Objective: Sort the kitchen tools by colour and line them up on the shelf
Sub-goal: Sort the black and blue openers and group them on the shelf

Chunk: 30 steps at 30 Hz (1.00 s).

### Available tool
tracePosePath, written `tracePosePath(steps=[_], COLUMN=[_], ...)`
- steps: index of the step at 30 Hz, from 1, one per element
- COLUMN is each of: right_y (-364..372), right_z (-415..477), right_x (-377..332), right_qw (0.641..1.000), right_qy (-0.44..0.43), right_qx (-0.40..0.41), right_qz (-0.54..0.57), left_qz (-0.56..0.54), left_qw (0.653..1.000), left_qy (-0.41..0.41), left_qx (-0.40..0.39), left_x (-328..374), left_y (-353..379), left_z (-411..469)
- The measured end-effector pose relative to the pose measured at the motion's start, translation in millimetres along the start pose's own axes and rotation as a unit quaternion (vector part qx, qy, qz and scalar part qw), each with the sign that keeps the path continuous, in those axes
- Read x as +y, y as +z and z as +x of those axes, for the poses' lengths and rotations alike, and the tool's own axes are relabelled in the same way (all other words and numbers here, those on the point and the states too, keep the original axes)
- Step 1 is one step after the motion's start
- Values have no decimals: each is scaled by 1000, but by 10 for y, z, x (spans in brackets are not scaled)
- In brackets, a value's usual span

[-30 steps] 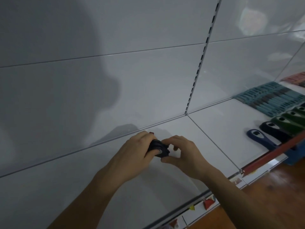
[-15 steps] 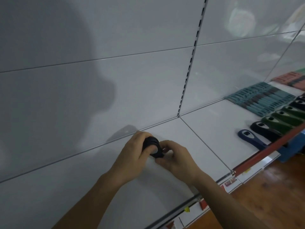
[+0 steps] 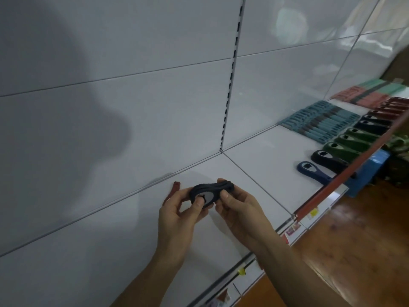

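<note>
Both hands hold a dark navy bottle opener (image 3: 212,191) just above the white shelf (image 3: 254,169). My left hand (image 3: 179,214) pinches its round head, thumb on the metal insert. My right hand (image 3: 238,203) grips its handle end with curled fingers. A dark red tool (image 3: 173,190) lies on the shelf just behind my left hand. To the right stands a row of openers: a blue opener (image 3: 314,172), a black opener (image 3: 329,160), green openers (image 3: 352,144), more black and dark red ones behind.
Teal tools (image 3: 321,124) lie in a block against the back wall at right, with pink and mint ones (image 3: 371,94) beyond. A red rail (image 3: 345,176) edges the shelf front. Price tags hang below it. The wooden floor and a blue box (image 3: 369,171) show at lower right.
The opener has been lifted and turned flat so its face shows, now held between both hands. The dark red tool behind my left hand has come into sight. The view shifted left.
</note>
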State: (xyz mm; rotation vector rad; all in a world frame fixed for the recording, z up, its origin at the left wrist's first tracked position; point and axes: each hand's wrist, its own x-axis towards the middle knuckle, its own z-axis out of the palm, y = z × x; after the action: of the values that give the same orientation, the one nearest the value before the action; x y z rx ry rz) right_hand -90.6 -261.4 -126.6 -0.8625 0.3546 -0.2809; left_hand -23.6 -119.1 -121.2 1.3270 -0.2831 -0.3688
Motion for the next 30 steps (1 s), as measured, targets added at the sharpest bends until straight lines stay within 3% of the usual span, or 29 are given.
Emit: tracePosePath(steps=[6, 11, 14, 15, 17, 20, 21, 22, 23, 26, 30], right_y=[-103, -58, -99, -143, -269, -380, -383, -391, -409, -513, -691], right_z=[50, 59, 28, 18, -25, -59, -60, -55, -45, -30, -27], right_x=[-259, -434, -505, -542, -654, -769, -778, -786, -800, -913, -1167], right_qw=[990, 987, 982, 963, 867, 625, 558, 517, 499, 497, 463], right_qy=[-12, -7, -33, -62, -138, -215, -234, -249, -255, -218, -182], right_qx=[-20, -21, -11, -10, -15, -87, -104, -114, -117, -105, -109], right_qz=[-142, -156, -183, -263, -479, -745, -790, -811, -820, -834, -861], left_qz=[218, 215, 178, 175, 183, 204, 221, 235, 242, 227, 218], left_qw=[970, 971, 979, 978, 969, 940, 924, 908, 898, 883, 852], left_qy=[6, 31, -16, -35, -65, -120, -133, -145, -155, -197, -245], left_qx=[-107, -99, -95, -106, -153, -246, -283, -314, -335, -360, -408], left_x=[79, 129, 135, 148, 182, 236, 249, 257, 262, 266, 230], left_y=[-206, -7, 106, 115, 120, 191, 252, 332, 426, 730, 1065], left_z=[121, 167, 214, 254, 369, 575, 635, 686, 727, 823, 978])
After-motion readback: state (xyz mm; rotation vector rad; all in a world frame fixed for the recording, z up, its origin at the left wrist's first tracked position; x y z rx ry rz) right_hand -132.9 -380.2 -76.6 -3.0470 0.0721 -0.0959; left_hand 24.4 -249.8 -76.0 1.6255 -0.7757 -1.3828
